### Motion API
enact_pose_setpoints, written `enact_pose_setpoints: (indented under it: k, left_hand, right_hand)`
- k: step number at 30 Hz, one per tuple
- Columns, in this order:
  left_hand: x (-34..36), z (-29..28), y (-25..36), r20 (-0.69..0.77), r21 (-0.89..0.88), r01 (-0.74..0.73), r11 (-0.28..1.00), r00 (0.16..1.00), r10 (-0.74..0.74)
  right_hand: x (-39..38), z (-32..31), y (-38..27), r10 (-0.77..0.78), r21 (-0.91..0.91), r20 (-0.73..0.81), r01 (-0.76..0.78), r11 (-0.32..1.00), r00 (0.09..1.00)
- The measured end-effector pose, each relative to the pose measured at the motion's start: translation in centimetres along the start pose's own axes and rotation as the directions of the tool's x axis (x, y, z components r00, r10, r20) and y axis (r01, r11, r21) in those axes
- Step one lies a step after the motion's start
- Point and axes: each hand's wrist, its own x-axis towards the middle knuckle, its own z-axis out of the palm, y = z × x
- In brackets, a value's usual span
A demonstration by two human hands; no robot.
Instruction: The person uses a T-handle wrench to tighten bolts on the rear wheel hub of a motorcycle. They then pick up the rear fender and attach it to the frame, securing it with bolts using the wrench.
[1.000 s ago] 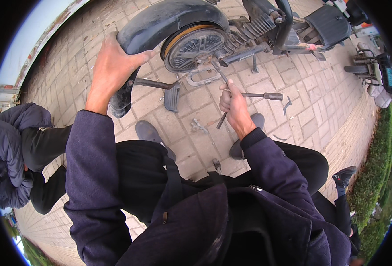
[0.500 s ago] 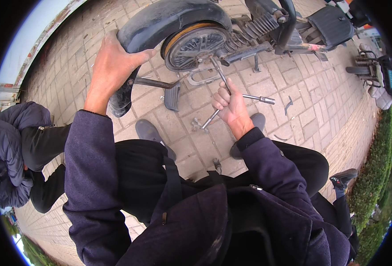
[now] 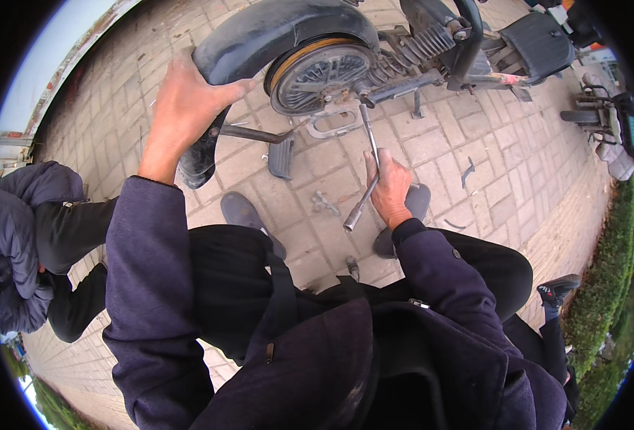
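My left hand (image 3: 188, 100) grips the rear end of a broad black curved fender (image 3: 281, 34), thumb on the near side and fingers over the far side. Beside it stands the scooter's spoked rear wheel (image 3: 322, 80), with an orange-brown band round its rim. My right hand (image 3: 390, 185) is closed on a metal multi-arm socket wrench (image 3: 371, 136). The wrench's far end points at the wheel hub and frame arm; whether it touches them I cannot tell. Its near socket end points toward my feet, and its third arm is hidden.
A black pedal-like plate (image 3: 281, 158), a metal bracket (image 3: 333, 123) and small metal parts (image 3: 324, 203) lie on the paving. A crouching person (image 3: 37, 244) is at left; another person's shoe (image 3: 559, 287) shows at right. Another scooter (image 3: 604, 118) stands far right.
My right hand has moved slightly down and right. The wrench has turned in it, and its far end has shifted from the wheel hub toward me. My left hand stays on the fender.
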Motion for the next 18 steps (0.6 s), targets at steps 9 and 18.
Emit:
enact_pose_setpoints:
  k: [9,18]
  left_hand:
    - [-0.1,-0.4,0.4,0.035,0.048,0.028,0.998,0.999,-0.030]
    - [-0.2,-0.4,0.1,-0.026,0.009,0.014,1.000,1.000,-0.014]
  right_hand:
    - [-10.7,4.7,5.3,0.456,-0.115,0.335,-0.445,0.888,0.824]
    - [-2.7,5.1,3.0,0.411,0.225,0.198,-0.449,0.865,0.890]
